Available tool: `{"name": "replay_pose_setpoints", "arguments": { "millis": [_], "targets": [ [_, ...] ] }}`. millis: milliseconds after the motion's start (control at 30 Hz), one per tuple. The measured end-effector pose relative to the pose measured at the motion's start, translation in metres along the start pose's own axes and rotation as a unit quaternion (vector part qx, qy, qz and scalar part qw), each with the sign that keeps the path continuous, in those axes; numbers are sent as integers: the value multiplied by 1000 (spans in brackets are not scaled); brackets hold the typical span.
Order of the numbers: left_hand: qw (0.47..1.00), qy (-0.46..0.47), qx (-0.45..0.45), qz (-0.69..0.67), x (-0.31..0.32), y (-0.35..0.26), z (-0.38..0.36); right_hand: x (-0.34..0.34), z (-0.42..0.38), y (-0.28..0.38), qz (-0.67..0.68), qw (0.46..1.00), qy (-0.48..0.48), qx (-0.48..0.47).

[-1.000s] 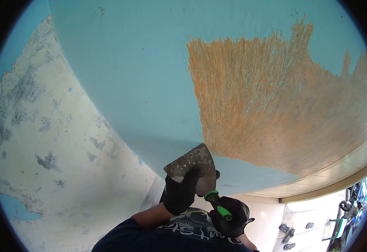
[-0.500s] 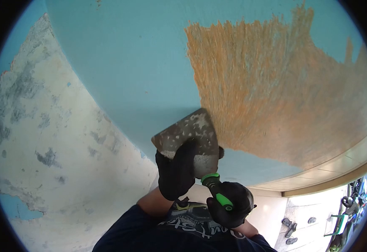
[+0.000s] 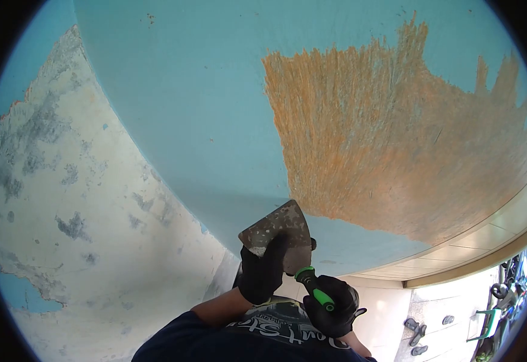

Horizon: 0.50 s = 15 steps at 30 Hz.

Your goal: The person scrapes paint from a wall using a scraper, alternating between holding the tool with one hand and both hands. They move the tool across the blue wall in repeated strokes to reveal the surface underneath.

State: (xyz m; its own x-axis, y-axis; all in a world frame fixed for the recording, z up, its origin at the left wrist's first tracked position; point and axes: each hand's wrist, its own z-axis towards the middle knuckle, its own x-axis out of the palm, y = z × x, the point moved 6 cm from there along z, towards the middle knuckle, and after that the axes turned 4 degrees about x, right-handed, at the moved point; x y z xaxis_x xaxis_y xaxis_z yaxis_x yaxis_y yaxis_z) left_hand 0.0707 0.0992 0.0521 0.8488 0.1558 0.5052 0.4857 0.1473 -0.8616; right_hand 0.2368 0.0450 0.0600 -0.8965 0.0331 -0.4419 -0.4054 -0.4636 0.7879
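Note:
A wide paint scraper [image 3: 281,232] with a worn, paint-spotted metal blade is held in front of my chest, its blade angled up to the left. My right hand [image 3: 333,306], in a black glove, is wrapped round its black and green handle. My left hand [image 3: 262,271], gloved too, grips the blade, thumb across the face and fingers behind it. The blade's top corner overlaps the lower edge of a scraped orange-brown patch [image 3: 348,133] on the blue painted wall [image 3: 185,96].
To the left, an adjoining wall [image 3: 94,211] is bare whitish with grey stains and blue remnants. A tiled ledge [image 3: 456,250] curves along the lower right. Beyond it, dark slippers [image 3: 417,332] lie on the floor near a green stool [image 3: 490,324].
Both hands and the scraper have moved down in the view, toward my body. The wall appears slightly shifted, and both hands keep their grip.

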Motion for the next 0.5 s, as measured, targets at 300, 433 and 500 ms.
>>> {"name": "replay_pose_setpoints", "arguments": {
  "millis": [300, 433, 500],
  "targets": [
    [1000, -7, -17, -22, -7, 6, 4, 6, 3, -2, 49, 999, -10, -14],
    [999, -12, -34, -16, -12, 6, 5, 16, -5, -5, 46, 998, -38, -25],
    [999, -20, 30, -11, -13, -4, 18, 20, 3, 3, -25, 997, -60, -45]
  ]
}}
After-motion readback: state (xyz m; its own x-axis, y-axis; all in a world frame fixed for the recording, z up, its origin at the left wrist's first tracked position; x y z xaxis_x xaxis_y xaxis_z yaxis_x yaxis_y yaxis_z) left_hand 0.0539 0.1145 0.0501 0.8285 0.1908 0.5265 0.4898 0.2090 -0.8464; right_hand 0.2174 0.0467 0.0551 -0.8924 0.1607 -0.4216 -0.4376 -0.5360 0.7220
